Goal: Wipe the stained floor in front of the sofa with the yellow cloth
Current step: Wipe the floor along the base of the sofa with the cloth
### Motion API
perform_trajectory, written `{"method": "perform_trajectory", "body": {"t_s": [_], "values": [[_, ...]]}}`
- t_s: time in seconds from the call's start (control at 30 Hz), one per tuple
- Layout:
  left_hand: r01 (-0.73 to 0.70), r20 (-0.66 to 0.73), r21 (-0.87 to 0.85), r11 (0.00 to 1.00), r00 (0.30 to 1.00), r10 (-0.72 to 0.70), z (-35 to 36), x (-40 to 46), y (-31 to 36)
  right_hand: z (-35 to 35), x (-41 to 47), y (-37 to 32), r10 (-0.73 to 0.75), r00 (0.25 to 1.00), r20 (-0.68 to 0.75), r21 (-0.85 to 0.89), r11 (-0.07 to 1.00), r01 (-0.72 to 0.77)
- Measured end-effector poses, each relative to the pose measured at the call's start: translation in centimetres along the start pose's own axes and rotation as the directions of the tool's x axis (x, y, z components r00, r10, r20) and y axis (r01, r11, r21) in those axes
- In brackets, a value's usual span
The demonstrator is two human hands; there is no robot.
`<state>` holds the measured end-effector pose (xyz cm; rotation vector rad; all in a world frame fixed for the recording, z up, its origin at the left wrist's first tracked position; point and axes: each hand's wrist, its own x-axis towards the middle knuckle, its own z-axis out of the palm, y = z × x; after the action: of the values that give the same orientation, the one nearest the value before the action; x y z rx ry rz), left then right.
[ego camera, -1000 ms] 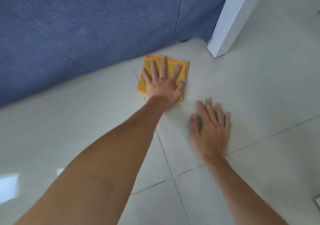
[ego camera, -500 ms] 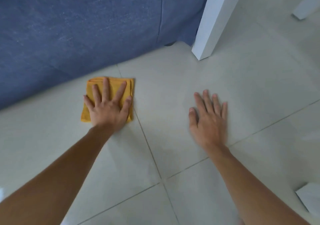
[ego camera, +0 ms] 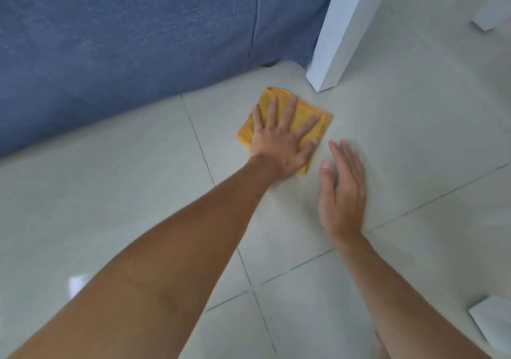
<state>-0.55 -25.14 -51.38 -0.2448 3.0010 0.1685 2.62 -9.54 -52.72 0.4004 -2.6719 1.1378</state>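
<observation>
The folded yellow cloth [ego camera: 305, 109] lies flat on the pale tiled floor [ego camera: 414, 143], just in front of the blue sofa [ego camera: 138, 40]. My left hand [ego camera: 279, 143] presses down on it with the palm flat and the fingers spread, covering most of the cloth. It sits right of a grout line. My right hand [ego camera: 343, 190] rests open on the bare tile just right of the cloth, nearly touching it, and holds nothing. I cannot make out a distinct stain on the floor.
A white furniture leg [ego camera: 340, 32] stands on the floor close behind the cloth to the right, by the sofa's corner. A second white leg [ego camera: 492, 13] is at the far right. Part of a white object [ego camera: 492, 322] shows at the bottom right.
My left hand has slid the cloth to the right, from left of the grout line across it, ending close to my right hand. The right hand stays on the floor.
</observation>
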Motion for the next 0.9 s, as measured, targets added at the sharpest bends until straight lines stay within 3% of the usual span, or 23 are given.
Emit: {"method": "perform_trajectory", "body": {"t_s": [0.13,0.23,0.33,0.5,0.77,0.9], "values": [[-0.108,0.027,-0.004,0.994,0.994,0.108,0.7,-6.6,0.6,-0.5,-0.8,0.2,-0.024,0.999,0.023,-0.03,0.999,0.025],[-0.091,0.012,-0.015,0.996,0.996,0.091,1.0,-12.3,-0.6,-0.8,-3.2,-0.5,-0.07,0.995,0.072,-0.141,0.987,0.08],[-0.005,-0.012,-0.02,1.0,1.0,0.005,1.3,-18.0,-3.0,-0.3,-6.1,-2.6,-0.155,0.98,0.127,-0.222,0.958,0.18],[0.258,-0.035,-0.026,0.966,0.965,-0.259,1.9,-27.2,-8.7,2.5,-11.0,-7.9,-0.268,0.912,0.312,-0.237,0.907,0.348],[0.634,-0.017,-0.061,0.771,0.771,-0.636,3.1,-40.9,-20.4,7.4,-18.5,-16.7,-0.346,0.805,0.483,-0.169,0.865,0.473],[0.816,0.006,-0.095,0.57,0.574,-0.819,3.8,-49.3,-27.2,8.2,-20.0,-17.4,-0.355,0.802,0.48,-0.238,0.828,0.508]]}}
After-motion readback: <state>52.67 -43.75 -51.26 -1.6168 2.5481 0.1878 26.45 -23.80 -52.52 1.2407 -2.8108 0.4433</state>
